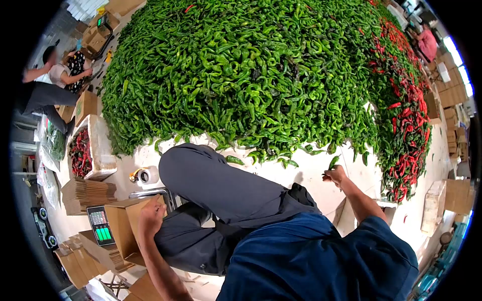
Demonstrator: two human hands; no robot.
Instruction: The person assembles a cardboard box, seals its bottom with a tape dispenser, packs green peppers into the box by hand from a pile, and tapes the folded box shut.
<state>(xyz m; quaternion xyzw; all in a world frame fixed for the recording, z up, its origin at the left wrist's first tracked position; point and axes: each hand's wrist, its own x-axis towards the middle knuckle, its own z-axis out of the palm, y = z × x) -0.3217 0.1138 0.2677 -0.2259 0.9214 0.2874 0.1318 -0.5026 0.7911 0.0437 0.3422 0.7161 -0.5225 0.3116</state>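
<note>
Head view: right hand (335, 176) has its fingers closed on one green pepper (334, 161), which sticks out past the fingertips toward the heap. Left hand (152, 216) is curled at the edge of a cardboard box (119, 226); can't tell if those fingers grip it.

Handling: pepper should be light, springy, slick-skinned; probably snaps or bruises if squeezed hard. Best hold: light pinch mid-body or near the stem.

Around: green pepper heap (226, 75) just beyond the right fingers, red peppers (401, 130) off to their right. Left of the left fingers, past the box: scale (102, 227). Beyond them: cardboard stack (88, 195), foam crate (104, 150). Obstacle: bent leg (201, 175) sits between the two hands.
</note>
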